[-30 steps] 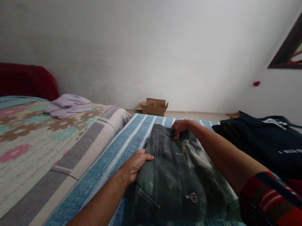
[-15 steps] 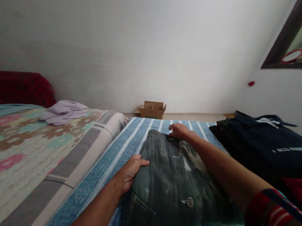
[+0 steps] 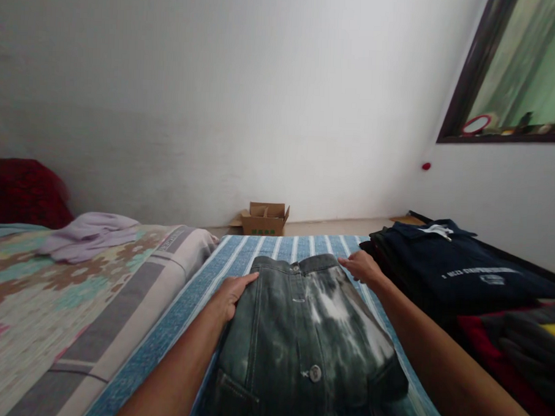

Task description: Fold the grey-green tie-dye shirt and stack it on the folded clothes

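A folded denim jacket (image 3: 285,331), dark grey-green with pale bleached patches and metal buttons, lies in front of me on a blue-and-white striped cloth (image 3: 238,255). My left hand (image 3: 231,294) holds its upper left edge, one digit stretched on top and the other fingers mostly tucked out of sight. At the opposite upper corner, my right hand (image 3: 361,267) is closed on the cloth's edge with its fingertips. The jacket's waistband or collar edge faces away from me, and its near end runs towards the bottom of the view.
To the right stands a stack of folded dark clothes (image 3: 468,271), with red and grey garments (image 3: 524,341) nearer me. A flowered bed cover (image 3: 118,274) lies left, bearing a lilac cloth (image 3: 92,233). An open cardboard box (image 3: 264,223) sits by the wall.
My right hand has moved from the middle of the jacket's far edge to its right corner. My left hand has slid further up the left edge. The view has turned rightward.
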Demonstrator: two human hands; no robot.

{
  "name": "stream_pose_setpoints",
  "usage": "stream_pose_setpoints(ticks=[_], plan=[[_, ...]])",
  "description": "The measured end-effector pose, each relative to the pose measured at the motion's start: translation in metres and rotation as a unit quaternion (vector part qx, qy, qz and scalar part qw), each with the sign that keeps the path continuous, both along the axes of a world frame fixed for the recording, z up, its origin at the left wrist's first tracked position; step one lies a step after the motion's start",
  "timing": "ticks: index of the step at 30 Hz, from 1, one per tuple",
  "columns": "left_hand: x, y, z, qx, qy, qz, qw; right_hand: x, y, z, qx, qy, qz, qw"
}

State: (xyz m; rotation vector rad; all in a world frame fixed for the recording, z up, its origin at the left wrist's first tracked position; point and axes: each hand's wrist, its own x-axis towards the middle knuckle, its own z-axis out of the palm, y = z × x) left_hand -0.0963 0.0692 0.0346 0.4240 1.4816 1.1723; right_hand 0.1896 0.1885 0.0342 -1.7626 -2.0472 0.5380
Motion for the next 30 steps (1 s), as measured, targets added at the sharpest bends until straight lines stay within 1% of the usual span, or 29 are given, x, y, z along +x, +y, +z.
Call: stream_pose_setpoints(ticks=[2, 4, 8, 12, 14, 16, 17, 18, 20, 21, 22, 24, 25, 27, 28, 30], plan=[[0.000, 0.004, -0.003, 0.009, 0.036, 0.000, 0.999, 0.002, -0.004, -0.017, -0.021, 0.038, -0.008, 0.999], [0.000, 0.006, -0.006, 0.033, 0.088, 0.015, 0.995, 0.000, -0.007, -0.028, -0.024, 0.075, -0.015, 0.997], [-0.004, 0.007, -0.012, 0.071, 0.181, 0.055, 0.979, -0.007, -0.006, -0.034, -0.030, 0.130, -0.035, 0.990], [-0.009, 0.005, -0.020, 0.055, 0.328, 0.053, 0.942, -0.009, -0.009, -0.043, -0.049, 0.132, -0.051, 0.989], [-0.011, 0.005, -0.022, 0.044, 0.357, 0.047, 0.932, -0.007, -0.013, -0.048, -0.053, 0.112, -0.051, 0.991], [-0.013, 0.005, -0.019, 0.039, 0.375, 0.043, 0.925, -0.004, -0.016, -0.048, -0.046, 0.085, -0.045, 0.994], [-0.013, 0.005, -0.015, 0.036, 0.390, 0.044, 0.919, -0.002, -0.016, -0.046, -0.037, 0.070, -0.040, 0.996], [-0.012, 0.005, -0.010, 0.035, 0.411, 0.047, 0.910, -0.001, -0.017, -0.042, -0.023, 0.054, -0.033, 0.998], [-0.007, 0.005, 0.003, 0.055, 0.469, 0.040, 0.880, -0.001, -0.018, -0.028, 0.012, 0.021, -0.008, 1.000], [-0.003, 0.005, 0.009, 0.078, 0.501, 0.020, 0.862, -0.003, -0.020, -0.020, 0.029, 0.005, 0.013, 0.999], [0.004, 0.004, 0.014, 0.105, 0.531, -0.014, 0.841, -0.007, -0.021, -0.011, 0.045, -0.010, 0.039, 0.998], [0.021, 0.004, 0.021, 0.150, 0.579, -0.119, 0.793, -0.018, -0.027, 0.004, 0.069, -0.032, 0.109, 0.991], [0.031, 0.004, 0.022, 0.154, 0.599, -0.176, 0.766, -0.025, -0.030, 0.008, 0.076, -0.037, 0.144, 0.986], [0.051, 0.003, 0.017, 0.130, 0.626, -0.270, 0.720, -0.039, -0.038, 0.008, 0.088, -0.063, 0.216, 0.970], [0.059, 0.003, 0.012, 0.108, 0.630, -0.301, 0.707, -0.045, -0.042, 0.004, 0.091, -0.083, 0.245, 0.962], [0.072, 0.001, 0.000, 0.072, 0.634, -0.335, 0.693, -0.051, -0.048, -0.011, 0.092, -0.125, 0.275, 0.949]])
